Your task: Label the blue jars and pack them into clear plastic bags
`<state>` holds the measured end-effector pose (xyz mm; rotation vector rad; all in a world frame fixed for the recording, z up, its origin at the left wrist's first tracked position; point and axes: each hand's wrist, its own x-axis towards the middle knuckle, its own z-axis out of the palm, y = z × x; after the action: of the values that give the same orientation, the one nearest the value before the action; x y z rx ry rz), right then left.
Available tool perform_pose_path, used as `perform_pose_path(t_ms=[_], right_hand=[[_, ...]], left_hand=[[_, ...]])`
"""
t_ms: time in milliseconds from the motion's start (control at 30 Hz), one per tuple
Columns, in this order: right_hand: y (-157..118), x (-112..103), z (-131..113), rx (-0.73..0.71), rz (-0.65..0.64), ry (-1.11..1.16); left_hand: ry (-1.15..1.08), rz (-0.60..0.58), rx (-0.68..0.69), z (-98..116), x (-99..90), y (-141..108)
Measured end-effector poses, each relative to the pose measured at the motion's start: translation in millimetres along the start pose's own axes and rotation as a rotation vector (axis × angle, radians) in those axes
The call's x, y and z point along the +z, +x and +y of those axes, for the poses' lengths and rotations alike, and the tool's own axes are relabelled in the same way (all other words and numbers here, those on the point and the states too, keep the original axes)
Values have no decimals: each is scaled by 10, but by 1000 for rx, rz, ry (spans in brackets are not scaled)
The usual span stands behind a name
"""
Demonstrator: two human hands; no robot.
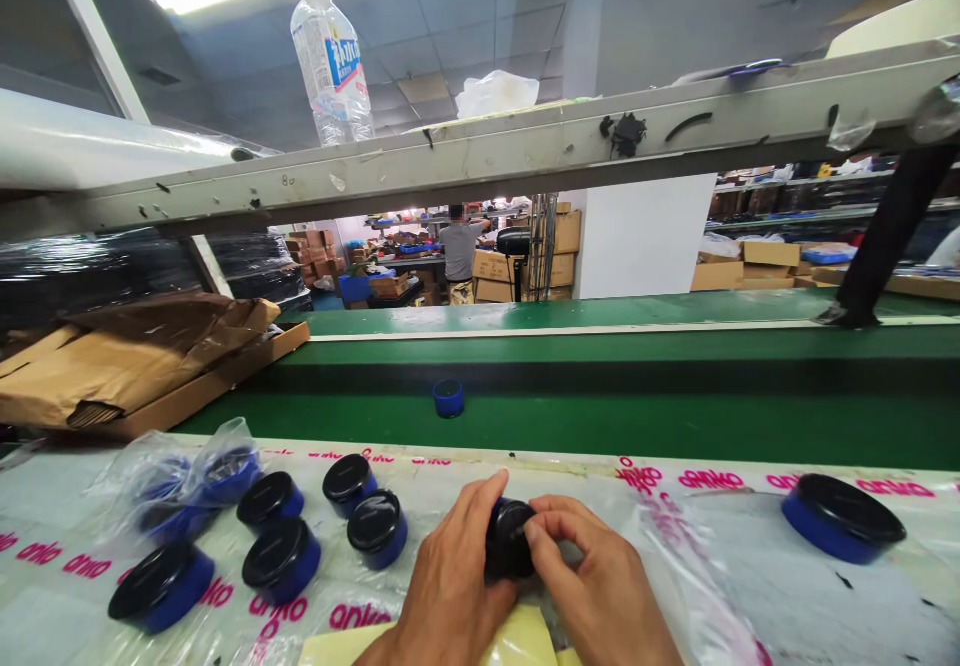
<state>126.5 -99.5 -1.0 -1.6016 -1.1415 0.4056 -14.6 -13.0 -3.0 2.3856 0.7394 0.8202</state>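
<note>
My left hand [450, 581] and my right hand [592, 571] both grip a small round jar with a black lid [508, 538] at the bottom centre. The fingers of my right hand press on its lid, and its blue body is mostly hidden. A yellow paper sheet [517, 641] lies beneath my hands. To the left, several black-lidded blue jars [281, 559] stand on a printed plastic sheet [712, 556], and more lie inside a clear bag [199, 486]. A larger jar [841, 518] lies tilted at the right. An open blue cup [448, 398] stands on the green conveyor belt [637, 416].
A grey metal beam [480, 136] crosses overhead, with a plastic bottle [330, 58] standing on it. Flattened cardboard [127, 366] sits at the left. Beyond the belt, a person [459, 251] stands among shelves and cartons. A dark trouser leg [889, 231] is at the right.
</note>
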Motion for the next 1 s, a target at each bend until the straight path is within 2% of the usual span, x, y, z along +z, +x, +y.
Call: perform_pose_path(t_ms=[167,300,567,633,800,1000], right_hand=[[-29,-42,14,-114,-14,-148],[-20,-52,60,-148,-4,-230],[-31,-70,77,-184,-25,-189],[-34,-71,69,-140,-36,-136],[10,-28,62,140,-41,-65],[73,-33,51,149,-107,139]], left_hand=[[1,0,6,-7,-8,3],[9,-11,-14,12,-17,10],[7,-33,-62,66,-46,23],[0,-31,-50,56,-41,17],[-8,-24,-9,1,-12,-15],[-27,-36,64,-27,-24,-30]])
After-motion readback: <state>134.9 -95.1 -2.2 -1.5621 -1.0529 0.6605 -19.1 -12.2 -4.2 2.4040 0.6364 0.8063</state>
